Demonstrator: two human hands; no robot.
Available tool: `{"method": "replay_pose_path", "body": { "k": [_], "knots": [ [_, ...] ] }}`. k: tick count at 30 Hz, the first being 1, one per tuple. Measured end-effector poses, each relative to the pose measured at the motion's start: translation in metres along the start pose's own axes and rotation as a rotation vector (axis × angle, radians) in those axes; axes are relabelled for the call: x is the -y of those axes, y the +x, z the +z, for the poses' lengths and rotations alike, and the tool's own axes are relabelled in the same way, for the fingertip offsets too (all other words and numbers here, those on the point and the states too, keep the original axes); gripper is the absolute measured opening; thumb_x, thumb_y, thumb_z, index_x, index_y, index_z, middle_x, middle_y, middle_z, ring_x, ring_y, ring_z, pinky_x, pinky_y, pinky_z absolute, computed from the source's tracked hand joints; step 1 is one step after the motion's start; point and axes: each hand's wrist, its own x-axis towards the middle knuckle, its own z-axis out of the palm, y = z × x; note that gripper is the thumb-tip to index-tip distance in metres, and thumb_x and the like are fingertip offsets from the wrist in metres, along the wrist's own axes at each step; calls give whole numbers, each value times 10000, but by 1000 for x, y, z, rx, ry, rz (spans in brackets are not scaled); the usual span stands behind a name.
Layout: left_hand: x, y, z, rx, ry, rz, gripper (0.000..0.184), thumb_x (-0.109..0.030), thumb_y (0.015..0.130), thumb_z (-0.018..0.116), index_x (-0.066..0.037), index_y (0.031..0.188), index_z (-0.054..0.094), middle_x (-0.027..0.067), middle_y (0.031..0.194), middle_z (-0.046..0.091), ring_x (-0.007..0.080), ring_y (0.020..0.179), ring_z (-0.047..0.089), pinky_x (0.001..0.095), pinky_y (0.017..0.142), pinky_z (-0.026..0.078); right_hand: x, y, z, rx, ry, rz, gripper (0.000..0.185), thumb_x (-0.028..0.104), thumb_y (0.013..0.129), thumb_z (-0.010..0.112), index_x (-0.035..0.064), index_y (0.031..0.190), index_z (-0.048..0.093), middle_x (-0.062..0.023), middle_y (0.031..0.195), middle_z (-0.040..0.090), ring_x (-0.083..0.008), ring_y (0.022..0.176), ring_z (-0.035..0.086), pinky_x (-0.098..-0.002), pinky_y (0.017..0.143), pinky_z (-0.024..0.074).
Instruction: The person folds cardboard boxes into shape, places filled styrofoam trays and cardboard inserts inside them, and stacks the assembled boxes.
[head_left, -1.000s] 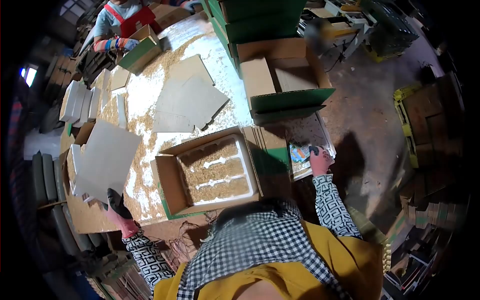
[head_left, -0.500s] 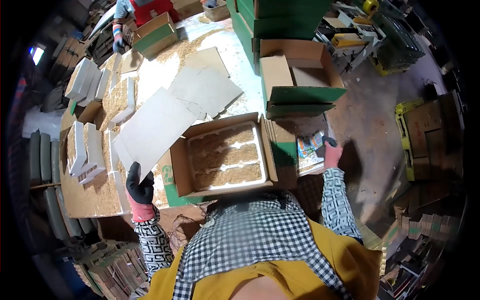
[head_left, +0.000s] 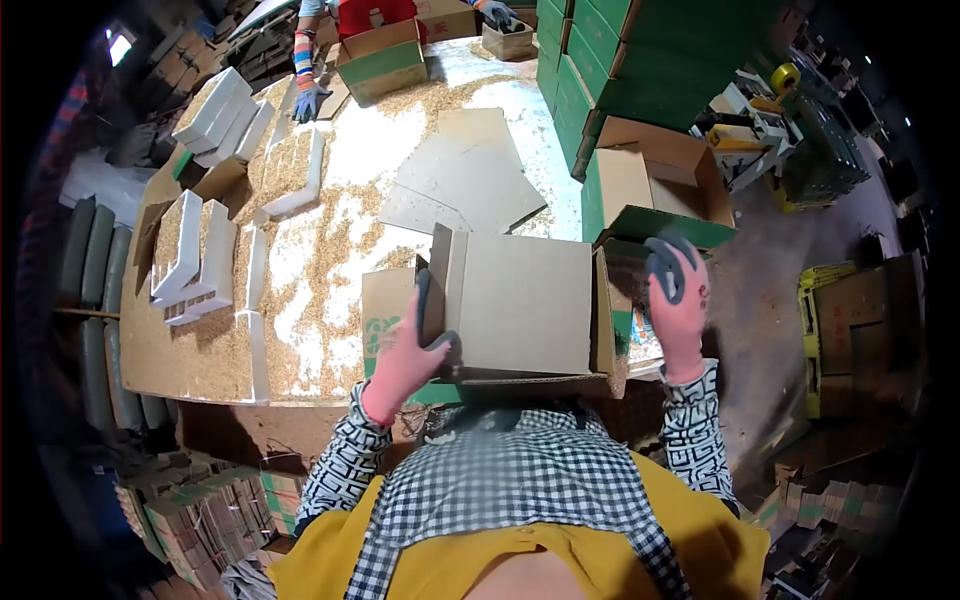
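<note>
In front of me a cardboard box (head_left: 604, 325) stands at the table's near edge. A grey-brown cardboard sheet (head_left: 525, 305) lies across its opening and hides what is inside. My left hand (head_left: 405, 362), in a pink glove with dark fingertips, rests against the box's raised left flap, thumb apart from the stretched fingers. To the right of the box, above the table corner, my right hand (head_left: 680, 305) is raised with bent, separated fingers, slightly blurred and with nothing visible in it. Printed packets (head_left: 641, 328) lie partly hidden beside it.
Several loose grey sheets (head_left: 465, 180) lie behind the box. White foam trays (head_left: 205, 255) and brown grains (head_left: 330, 290) cover the left side. An open green-sided box (head_left: 665, 185) and stacked green cartons (head_left: 640, 80) stand at the right. Across the table is a co-worker's gloved hand (head_left: 310, 103).
A sheet now covers the grain-filled foam tray in the box. My left hand has moved right to the box's flap and released the sheet. My right hand has risen away from the packets.
</note>
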Motion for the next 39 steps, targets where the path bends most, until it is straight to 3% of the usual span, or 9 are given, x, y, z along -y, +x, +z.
{"method": "replay_pose_path", "body": {
  "k": [8, 13, 18, 22, 26, 28, 29, 32, 39],
  "knots": [
    [-26, 14, -6, 531, 670, 255, 299, -290, 797, 677, -42, 957, 637, 106, 727, 643, 273, 741, 656, 373, 655, 522, 43, -46, 93, 1227, -683, -217, 668, 506, 769, 659, 83, 1261, 498, -208, 1391, 410, -391, 1191, 491, -441, 1005, 389],
    [-49, 30, -36, -256, 386, 652, 426, -225, 763, 703, -67, 1146, 605, 149, 1150, 571, 301, 1041, 567, 413, 888, 456, 47, -34, 57, 667, -386, -213, 411, 396, 782, 670, 93, 1050, 600, -64, 935, 598, -222, 914, 590, -367, 806, 440],
    [-31, 37, -15, 182, 341, 786, 269, -177, 748, 693, -78, 995, 651, 96, 988, 625, 256, 930, 607, 390, 843, 485, 56, -12, 47, 435, -228, -229, 268, 249, 753, 687, 69, 944, 633, -83, 876, 636, -260, 912, 602, -391, 839, 447],
    [29, 39, -51, 331, -388, -29, 193, -71, 789, 665, -19, 973, 638, 105, 873, 655, 212, 716, 641, 305, 658, 525, -3, -22, 23, 471, 196, 240, 262, 130, 710, 671, 38, 954, 639, -150, 965, 630, -282, 998, 589, -413, 920, 452],
    [14, 54, 57, 499, 159, 705, 351, -199, 794, 694, -10, 1063, 569, 142, 1001, 535, 255, 895, 582, 390, 782, 502, -30, -65, 107, 841, 251, -53, 461, 110, 718, 675, 65, 1166, 577, -140, 1183, 572, -292, 1153, 514, -379, 1005, 403],
    [30, 46, 49, 103, -72, 340, 475, -240, 772, 722, -23, 1155, 543, 165, 1030, 543, 273, 904, 583, 406, 811, 489, -56, -63, 96, 401, 626, 536, 529, 78, 773, 671, 54, 1276, 509, -131, 1240, 545, -249, 1189, 492, -358, 1025, 393],
    [42, 42, 48, -91, -191, 151, 538, -261, 761, 736, -29, 1200, 530, 177, 1045, 547, 282, 909, 583, 414, 825, 483, -71, -61, 90, 128, 271, 221, 625, 150, 809, 679, 42, 1371, 427, -166, 1357, 462, -233, 1228, 460, -346, 1045, 361],
    [115, 21, 84, 113, -614, -519, 786, -338, 789, 748, 42, 1368, 377, 176, 1116, 600, 187, 972, 580, 319, 826, 482, -149, -155, 150, 458, 512, 749, 775, 184, 848, 668, 60, 1483, 240, -152, 1433, 377, -256, 1292, 382, -358, 1063, 336],
    [-36, 96, 10, 151, -1011, -192, 488, -236, 945, 578, 46, 1315, 434, 97, 1191, 589, 128, 1055, 572, 254, 925, 460, -60, -14, 16, 147, 737, 775, 768, 262, 711, 793, 10, 1338, 427, -147, 1221, 569, -251, 1140, 536, -375, 983, 429]
  ]
}}
